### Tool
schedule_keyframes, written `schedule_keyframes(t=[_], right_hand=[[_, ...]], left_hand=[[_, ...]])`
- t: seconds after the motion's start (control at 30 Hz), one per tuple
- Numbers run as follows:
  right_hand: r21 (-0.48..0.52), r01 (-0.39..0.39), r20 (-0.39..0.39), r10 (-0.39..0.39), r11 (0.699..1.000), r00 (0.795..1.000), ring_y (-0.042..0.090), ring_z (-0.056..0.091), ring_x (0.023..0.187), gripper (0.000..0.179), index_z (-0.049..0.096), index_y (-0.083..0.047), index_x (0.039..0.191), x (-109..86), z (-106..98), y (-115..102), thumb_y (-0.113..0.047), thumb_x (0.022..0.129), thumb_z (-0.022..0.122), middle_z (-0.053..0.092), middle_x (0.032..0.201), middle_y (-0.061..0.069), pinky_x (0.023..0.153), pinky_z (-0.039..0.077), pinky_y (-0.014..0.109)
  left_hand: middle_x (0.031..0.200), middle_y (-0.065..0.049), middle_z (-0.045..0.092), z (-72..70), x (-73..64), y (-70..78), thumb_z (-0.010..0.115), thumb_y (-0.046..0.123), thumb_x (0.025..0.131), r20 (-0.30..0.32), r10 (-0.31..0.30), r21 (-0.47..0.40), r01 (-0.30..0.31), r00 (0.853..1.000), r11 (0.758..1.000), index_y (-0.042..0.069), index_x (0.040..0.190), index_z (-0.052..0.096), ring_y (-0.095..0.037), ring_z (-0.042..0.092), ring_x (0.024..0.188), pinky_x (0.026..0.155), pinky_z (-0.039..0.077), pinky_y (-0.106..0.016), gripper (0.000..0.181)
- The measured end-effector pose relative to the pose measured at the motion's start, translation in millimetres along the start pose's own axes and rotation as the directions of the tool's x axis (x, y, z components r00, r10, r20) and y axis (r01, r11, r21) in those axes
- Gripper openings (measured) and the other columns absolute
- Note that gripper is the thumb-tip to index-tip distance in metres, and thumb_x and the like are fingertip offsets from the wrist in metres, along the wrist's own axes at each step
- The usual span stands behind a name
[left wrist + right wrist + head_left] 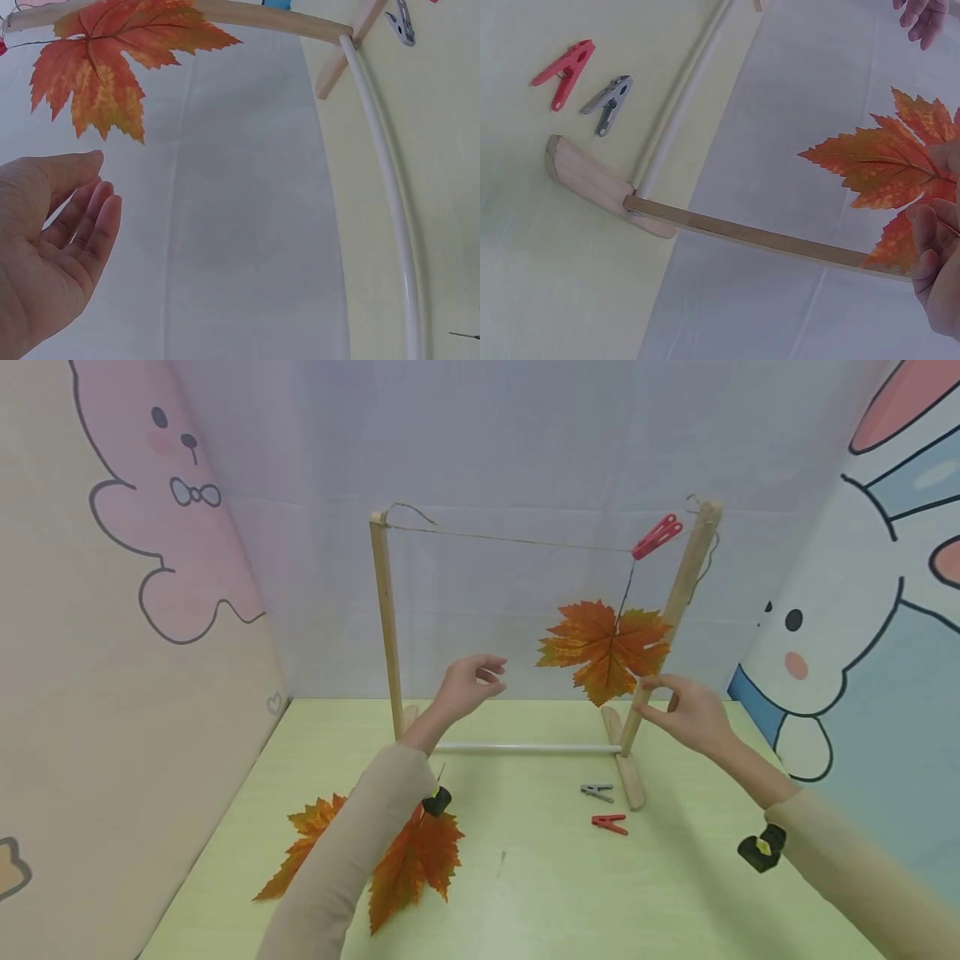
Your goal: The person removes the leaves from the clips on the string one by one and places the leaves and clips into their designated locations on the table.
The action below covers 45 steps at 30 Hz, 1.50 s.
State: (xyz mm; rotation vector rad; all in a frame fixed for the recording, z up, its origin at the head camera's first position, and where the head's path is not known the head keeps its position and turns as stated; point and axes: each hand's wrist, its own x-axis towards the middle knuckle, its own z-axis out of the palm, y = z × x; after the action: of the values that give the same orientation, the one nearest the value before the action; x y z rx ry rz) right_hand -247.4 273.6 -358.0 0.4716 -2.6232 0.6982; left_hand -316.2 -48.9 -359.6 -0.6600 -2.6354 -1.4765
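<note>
An orange maple leaf (pixel 606 647) hangs by its dark stem from a red clothespin (pixel 657 537) on the string (pixel 510 538), near the right post. Just below the leaf's right edge is my right hand (pixel 690 714), thumb and index finger apart, in front of the right post (pixel 686 581). In the right wrist view its fingers overlap the leaf (pixel 885 161); whether they touch it I cannot tell. My left hand (pixel 468 687) is raised left of the leaf, fingers loosely bent and holding nothing. In the left wrist view, the leaf (pixel 105 67) is above that hand (pixel 60 232), apart from it.
Two more maple leaves (pixel 416 864) lie at the table's left, partly behind my left sleeve. A grey clothespin (pixel 597 792) and a red clothespin (pixel 610 823) lie near the frame's right foot (pixel 630 781). A white rod (pixel 525 748) joins the posts low down.
</note>
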Motion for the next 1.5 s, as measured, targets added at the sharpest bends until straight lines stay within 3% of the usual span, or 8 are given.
schedule_keyframes(t=[0.2,0.43,0.87,1.2,1.5], right_hand=[[-0.020,0.042,-0.043,-0.043,0.999,0.998,0.003,0.038,0.044,0.033,0.064,-0.002,0.105,9.4,-12.5,-5.4,-0.019,0.077,0.071,0.052,0.058,0.000,0.036,0.030,0.024],[-0.057,0.091,-0.075,-0.095,0.994,0.993,0.008,0.039,0.043,0.035,0.064,-0.003,0.106,18.6,-26.5,-10.6,-0.018,0.076,0.072,0.045,0.049,-0.002,0.037,0.029,0.024],[-0.063,0.141,-0.110,-0.147,0.988,0.983,0.004,0.041,0.044,0.035,0.065,-0.001,0.104,33.2,-46.0,-19.5,-0.017,0.074,0.074,0.058,0.064,0.005,0.038,0.033,0.022],[-0.097,0.155,-0.109,-0.166,0.983,0.980,0.005,0.039,0.044,0.036,0.064,0.000,0.105,43.6,-52.6,-25.8,-0.017,0.074,0.073,0.057,0.062,0.006,0.038,0.031,0.022],[-0.106,0.086,-0.123,-0.099,0.991,0.988,0.008,0.039,0.043,0.038,0.063,-0.002,0.109,55.1,-65.2,-32.2,-0.018,0.076,0.073,0.062,0.072,0.012,0.037,0.031,0.023]], left_hand=[[0.105,-0.011,0.063,7.2,6.4,19.1,0.066,0.005,0.081,0.012,0.027,-0.016,-0.027,1.000,0.999,0.005,0.119,0.058,-0.021,0.061,0.091,0.073,0.051,-0.027,0.038],[0.107,-0.009,0.061,15.0,16.5,35.6,0.065,0.008,0.082,0.033,0.036,-0.032,-0.035,0.999,0.999,0.008,0.122,0.057,-0.019,0.060,0.092,0.073,0.050,-0.026,0.040],[0.109,-0.006,0.061,29.6,37.0,67.1,0.065,0.008,0.083,0.043,0.082,-0.006,-0.082,0.996,0.997,0.009,0.122,0.056,-0.016,0.058,0.094,0.074,0.050,-0.023,0.040],[0.110,-0.005,0.062,40.1,50.5,96.3,0.065,0.009,0.082,0.030,0.152,0.032,-0.153,0.988,0.988,0.008,0.121,0.057,-0.014,0.058,0.095,0.078,0.047,-0.017,0.040],[0.113,-0.006,0.060,44.9,60.7,108.3,0.065,0.009,0.083,0.043,0.184,0.014,-0.185,0.982,0.983,0.006,0.122,0.055,-0.014,0.058,0.096,0.079,0.045,-0.015,0.040]])
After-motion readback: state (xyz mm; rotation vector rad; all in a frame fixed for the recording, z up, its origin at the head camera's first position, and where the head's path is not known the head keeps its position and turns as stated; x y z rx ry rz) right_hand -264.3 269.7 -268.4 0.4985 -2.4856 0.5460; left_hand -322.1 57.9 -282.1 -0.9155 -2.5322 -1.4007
